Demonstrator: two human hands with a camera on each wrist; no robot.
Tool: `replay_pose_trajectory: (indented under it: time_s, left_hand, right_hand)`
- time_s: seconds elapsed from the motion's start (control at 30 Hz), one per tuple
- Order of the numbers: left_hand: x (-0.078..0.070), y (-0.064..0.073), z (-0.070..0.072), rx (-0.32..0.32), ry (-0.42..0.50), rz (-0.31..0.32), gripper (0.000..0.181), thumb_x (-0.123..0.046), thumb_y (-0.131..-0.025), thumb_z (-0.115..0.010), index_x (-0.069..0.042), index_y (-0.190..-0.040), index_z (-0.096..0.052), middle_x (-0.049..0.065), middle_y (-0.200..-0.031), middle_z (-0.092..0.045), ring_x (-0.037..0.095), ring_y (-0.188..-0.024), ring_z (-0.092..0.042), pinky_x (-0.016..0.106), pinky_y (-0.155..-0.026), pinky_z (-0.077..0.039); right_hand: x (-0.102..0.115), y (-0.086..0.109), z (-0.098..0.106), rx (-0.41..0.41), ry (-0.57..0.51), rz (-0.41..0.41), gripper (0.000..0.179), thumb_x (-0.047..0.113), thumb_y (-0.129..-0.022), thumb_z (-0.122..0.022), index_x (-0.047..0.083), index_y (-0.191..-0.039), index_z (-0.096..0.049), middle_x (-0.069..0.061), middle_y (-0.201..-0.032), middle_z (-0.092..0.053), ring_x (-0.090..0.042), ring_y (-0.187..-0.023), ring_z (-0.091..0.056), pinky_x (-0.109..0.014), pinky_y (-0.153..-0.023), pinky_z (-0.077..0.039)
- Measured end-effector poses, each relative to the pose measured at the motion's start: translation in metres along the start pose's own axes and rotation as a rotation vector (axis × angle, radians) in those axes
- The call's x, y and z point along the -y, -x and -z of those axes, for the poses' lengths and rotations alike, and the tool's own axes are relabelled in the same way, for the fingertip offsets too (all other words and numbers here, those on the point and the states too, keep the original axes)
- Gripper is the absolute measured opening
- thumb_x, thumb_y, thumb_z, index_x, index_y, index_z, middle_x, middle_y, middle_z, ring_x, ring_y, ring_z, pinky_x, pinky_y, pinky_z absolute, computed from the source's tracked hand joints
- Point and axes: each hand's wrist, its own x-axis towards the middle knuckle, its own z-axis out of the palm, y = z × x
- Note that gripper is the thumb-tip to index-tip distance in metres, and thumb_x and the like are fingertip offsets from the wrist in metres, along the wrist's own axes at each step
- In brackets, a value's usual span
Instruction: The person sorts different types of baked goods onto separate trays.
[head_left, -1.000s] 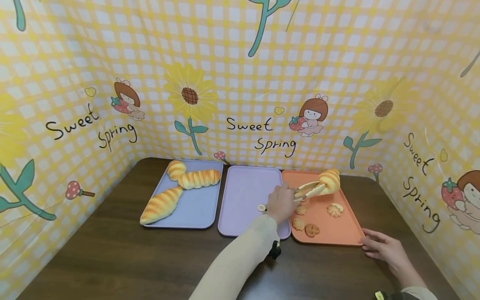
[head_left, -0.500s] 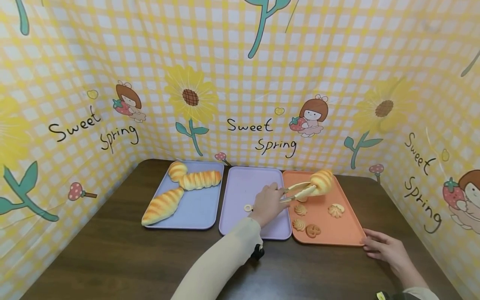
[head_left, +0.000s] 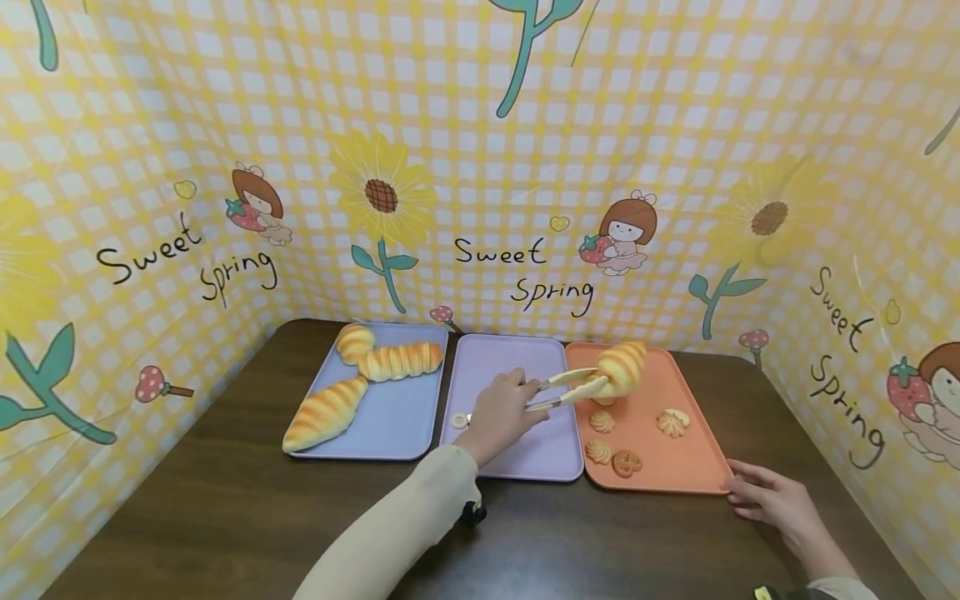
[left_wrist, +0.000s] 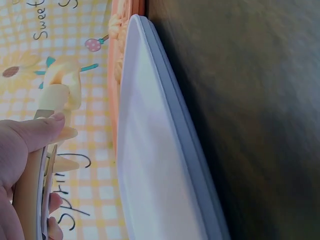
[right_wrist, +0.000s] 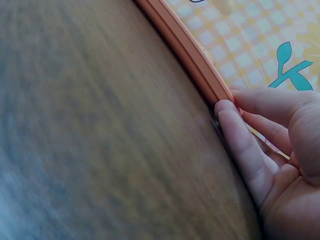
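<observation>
Both hands are clamped on something: the left hand (head_left: pixel 498 417) on the tongs (head_left: pixel 581 392), the right hand (head_left: pixel 776 504), by thumb and fingers, on the orange tray's (head_left: pixel 675 462) near right corner. The tongs pinch a bread (head_left: pixel 624 369), held up over the far part of that tray. Cookies (head_left: pixel 672 422) lie on it. Left along the counter (head_left: pixel 247 517) sit the purple tray (head_left: pixel 540 458), then the blue tray (head_left: pixel 397 417) bearing three breads (head_left: pixel 400 361).

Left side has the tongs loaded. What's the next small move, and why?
Probably ease the left grip leftward, taking the tongs and bread roll toward the blue tray: the roll hangs clear of the orange tray, which bears cookies, while the blue one already bears three breads.
</observation>
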Motion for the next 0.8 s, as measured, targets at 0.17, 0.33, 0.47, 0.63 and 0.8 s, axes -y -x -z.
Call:
replay_pose_trajectory:
  time_s: [0.17, 0.33, 0.47, 0.63, 0.8]
  left_hand:
    - [0.008, 0.009, 0.012, -0.008, 0.004, -0.004, 0.047, -0.037, -0.083, -0.081, -0.007, -0.118, -0.072, 0.000, -0.086, -0.053, 0.015, -0.069, -0.046, 0.025, -0.054, -0.038]
    - [0.017, 0.019, 0.023, -0.018, 0.011, 0.000, 0.048, -0.036, -0.083, -0.081, -0.006, -0.120, -0.072, 0.000, -0.086, -0.052, 0.015, -0.069, -0.046, 0.025, -0.055, -0.038]
    - [0.025, 0.027, 0.028, -0.038, 0.009, 0.000, 0.048, -0.035, -0.082, -0.082, -0.005, -0.118, -0.073, 0.000, -0.084, -0.052, 0.016, -0.067, -0.046, 0.026, -0.055, -0.039]
    - [0.035, 0.038, 0.031, -0.065, 0.018, 0.015, 0.047, -0.035, -0.080, -0.084, -0.006, -0.115, -0.074, -0.001, -0.081, -0.050, 0.014, -0.064, -0.044, 0.027, -0.053, -0.038]
    - [0.041, 0.053, 0.038, -0.074, 0.041, 0.058, 0.045, -0.034, -0.079, -0.085, -0.005, -0.113, -0.075, -0.002, -0.080, -0.047, 0.013, -0.066, -0.042, 0.026, -0.054, -0.037]
  right_hand:
    - [-0.001, 0.000, 0.000, -0.006, -0.005, 0.002, 0.035, 0.010, -0.091, -0.072, 0.044, -0.090, -0.066, 0.007, -0.089, -0.065, -0.009, -0.078, -0.068, -0.030, -0.071, -0.058]
    - [-0.002, 0.000, 0.000, -0.006, -0.009, -0.004, 0.035, 0.010, -0.092, -0.072, 0.045, -0.089, -0.067, 0.007, -0.089, -0.065, -0.009, -0.078, -0.068, -0.030, -0.071, -0.058]
    - [-0.002, -0.001, 0.002, -0.004, -0.014, -0.006, 0.036, 0.009, -0.092, -0.072, 0.045, -0.089, -0.067, 0.008, -0.088, -0.065, -0.009, -0.078, -0.068, -0.030, -0.071, -0.058]
    - [-0.001, 0.000, 0.003, -0.002, -0.010, 0.000, 0.036, 0.010, -0.092, -0.071, 0.045, -0.090, -0.067, 0.009, -0.088, -0.065, -0.009, -0.078, -0.068, -0.030, -0.071, -0.058]
    - [0.000, 0.000, 0.000, -0.006, -0.001, 0.010, 0.036, 0.010, -0.091, -0.072, 0.045, -0.090, -0.067, 0.009, -0.088, -0.065, -0.009, -0.078, -0.068, -0.030, -0.071, -0.058]
